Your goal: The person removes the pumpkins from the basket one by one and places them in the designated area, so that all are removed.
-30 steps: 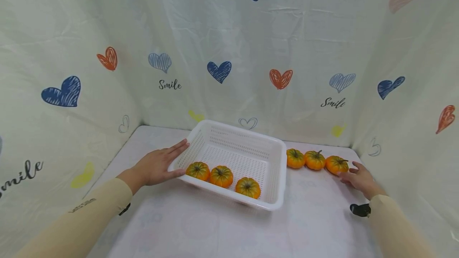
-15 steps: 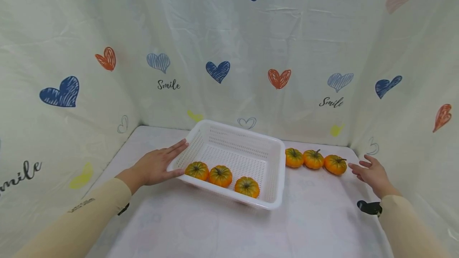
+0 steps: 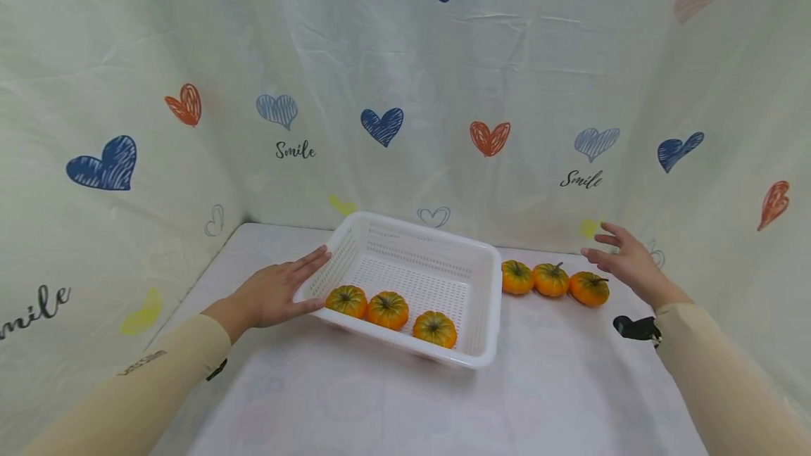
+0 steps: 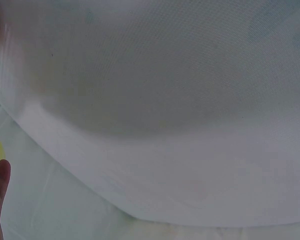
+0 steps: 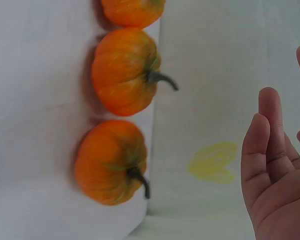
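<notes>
I see three pumpkins (image 3: pixel 388 310) in the basket (image 3: pixel 496 301), three loose pumpkins (image 3: pixel 551 280) outside at three o'clock. The straight-fingered left hand (image 3: pixel 277 293) touches its nine-o'clock side; the relaxed right hand (image 3: pixel 631 264) holds nothing.

Mid-frame: white basket (image 3: pixel 412 280), plastic by look; rim smooth, faintly glossy; walls and floor perforated. Inside it and right of it: pumpkins (image 3: pixel 550 280), ribbed, soft waxy sheen; stems (image 5: pixel 162 78) duller. Upper frame: backdrop (image 3: pixel 437 69), creased sheeting, light sheen; cannot tell cloth from plastic. Lower frame: table covering (image 3: pixel 355 400), matt. Lower corners: sleeves (image 3: pixel 709 350), matt cloth.
</notes>
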The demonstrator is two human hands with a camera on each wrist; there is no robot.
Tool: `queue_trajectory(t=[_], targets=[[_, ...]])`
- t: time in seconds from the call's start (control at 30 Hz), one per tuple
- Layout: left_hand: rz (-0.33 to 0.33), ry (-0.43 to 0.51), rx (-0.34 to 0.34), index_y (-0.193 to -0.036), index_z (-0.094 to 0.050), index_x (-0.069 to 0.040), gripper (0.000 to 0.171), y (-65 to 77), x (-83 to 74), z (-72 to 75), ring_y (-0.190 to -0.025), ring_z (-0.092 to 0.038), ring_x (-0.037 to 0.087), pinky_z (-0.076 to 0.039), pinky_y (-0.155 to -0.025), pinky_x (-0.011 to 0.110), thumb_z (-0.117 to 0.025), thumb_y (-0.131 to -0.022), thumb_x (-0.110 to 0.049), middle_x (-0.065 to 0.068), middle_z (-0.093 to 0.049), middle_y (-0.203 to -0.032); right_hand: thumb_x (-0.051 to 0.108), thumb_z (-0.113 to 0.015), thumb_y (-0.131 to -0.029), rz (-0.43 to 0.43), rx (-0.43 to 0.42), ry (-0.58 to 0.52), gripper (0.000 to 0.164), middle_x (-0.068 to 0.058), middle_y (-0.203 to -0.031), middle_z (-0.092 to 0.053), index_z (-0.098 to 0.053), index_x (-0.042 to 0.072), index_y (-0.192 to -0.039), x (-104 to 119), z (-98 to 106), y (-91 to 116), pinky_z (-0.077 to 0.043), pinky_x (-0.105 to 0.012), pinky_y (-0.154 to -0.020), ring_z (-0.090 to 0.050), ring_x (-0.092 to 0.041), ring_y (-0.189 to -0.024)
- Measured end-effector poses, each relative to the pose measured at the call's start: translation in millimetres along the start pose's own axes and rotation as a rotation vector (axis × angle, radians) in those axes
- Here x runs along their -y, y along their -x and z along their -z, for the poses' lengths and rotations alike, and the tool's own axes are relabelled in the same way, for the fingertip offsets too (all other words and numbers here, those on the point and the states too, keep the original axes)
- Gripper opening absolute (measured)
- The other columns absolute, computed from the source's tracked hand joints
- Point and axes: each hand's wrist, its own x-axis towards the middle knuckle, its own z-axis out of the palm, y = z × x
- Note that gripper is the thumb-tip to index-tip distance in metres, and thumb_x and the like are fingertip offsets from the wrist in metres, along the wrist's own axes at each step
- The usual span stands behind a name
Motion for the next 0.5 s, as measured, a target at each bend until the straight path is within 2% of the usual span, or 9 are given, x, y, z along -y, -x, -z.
queue_trajectory(t=[0.27, 0.5], targets=[[-0.001, 0.000, -0.010, -0.161, -0.019, -0.024, 0.086, -0.8, 2.0, -2.0, -0.136, -0.045, 0.033, -0.039, -0.105, 0.059, -0.052, -0.093, -0.065, -0.003, -0.014, -0.166, 0.036, -0.067, -0.096, 0.109, 0.073, 0.008, 0.092, -0.026, -0.157, -0.027, -0.006, 0.011, -0.161, 76, -12, -29, -0.041, -0.060, -0.101, -0.052, -0.048, -0.122], [-0.007, 0.001, -0.003, -0.161, -0.019, -0.023, 0.087, -1.4, 1.3, -1.3, -0.135, -0.046, 0.034, -0.039, -0.104, 0.059, -0.053, -0.093, -0.065, -0.002, -0.014, -0.166, 0.031, -0.071, -0.094, 0.169, 0.127, 0.010, 0.087, -0.019, -0.156, -0.034, -0.017, 0.014, -0.160, 136, -45, -50, -0.044, -0.056, -0.101, -0.048, -0.043, -0.128]])
